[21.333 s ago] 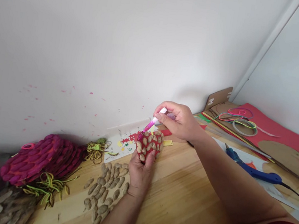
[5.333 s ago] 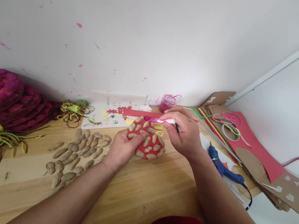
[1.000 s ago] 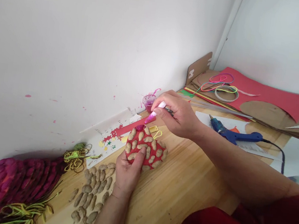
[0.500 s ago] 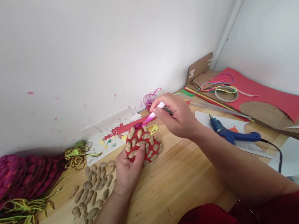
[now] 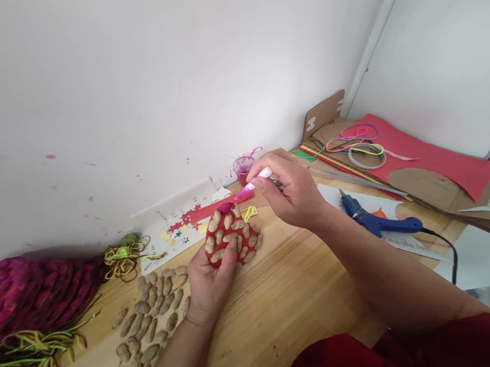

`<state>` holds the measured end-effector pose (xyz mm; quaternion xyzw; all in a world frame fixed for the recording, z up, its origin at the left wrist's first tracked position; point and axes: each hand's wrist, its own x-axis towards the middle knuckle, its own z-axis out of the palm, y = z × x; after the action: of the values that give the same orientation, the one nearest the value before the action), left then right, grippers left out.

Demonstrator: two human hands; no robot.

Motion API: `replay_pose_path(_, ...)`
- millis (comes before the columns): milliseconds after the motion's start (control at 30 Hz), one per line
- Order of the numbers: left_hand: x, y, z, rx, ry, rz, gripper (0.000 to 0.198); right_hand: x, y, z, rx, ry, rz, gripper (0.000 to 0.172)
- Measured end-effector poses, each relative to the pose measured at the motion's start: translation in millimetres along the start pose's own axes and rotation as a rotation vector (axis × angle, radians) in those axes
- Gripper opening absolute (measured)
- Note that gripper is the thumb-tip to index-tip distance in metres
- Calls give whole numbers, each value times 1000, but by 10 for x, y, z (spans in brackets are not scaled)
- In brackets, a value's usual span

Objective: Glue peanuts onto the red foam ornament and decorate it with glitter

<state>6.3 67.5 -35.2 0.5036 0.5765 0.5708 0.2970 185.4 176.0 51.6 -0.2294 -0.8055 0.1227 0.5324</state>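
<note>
My left hand (image 5: 212, 280) grips a red disc covered with peanuts (image 5: 232, 238), the thumb pressed on its front. One peanut at its upper edge (image 5: 225, 207) is painted magenta; the others I can see are bare tan shell. A paintbrush (image 5: 252, 186) with white bristles and a magenta tip is pinched in my right hand (image 5: 290, 187). Its tip points down, just above the disc's upper edge. Behind my right fingers stands a clear cup (image 5: 242, 168) stained with magenta paint. Loose peanuts (image 5: 157, 305) lie on the table beside my left forearm.
Magenta peanut-covered discs (image 5: 15, 302) lean in a row at the lower left, near yellow-green cords (image 5: 123, 256). A blue glue gun (image 5: 373, 220) lies on paper at right. Beyond are cardboard, red sheets (image 5: 433, 159) and a tape roll (image 5: 367, 157). Paper stars (image 5: 187, 218) lie by the wall.
The brush tip has lifted slightly off the disc's upper edge. My left hand still holds the disc in nearly the same place. The whole view has shifted a little.
</note>
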Motion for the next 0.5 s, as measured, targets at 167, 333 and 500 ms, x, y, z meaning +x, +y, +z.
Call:
replay_pose_path(167,-1,-33,-11,34,12,34,17,8,-7,-35,97,-1,57,15)
replay_pose_path(333,-2,-38,5,-35,56,10,21,8,-8,-56,161,32,166,19)
replay_pose_path(500,-11,1,31,-87,77,18,21,5,-17,-41,347,28,260,25)
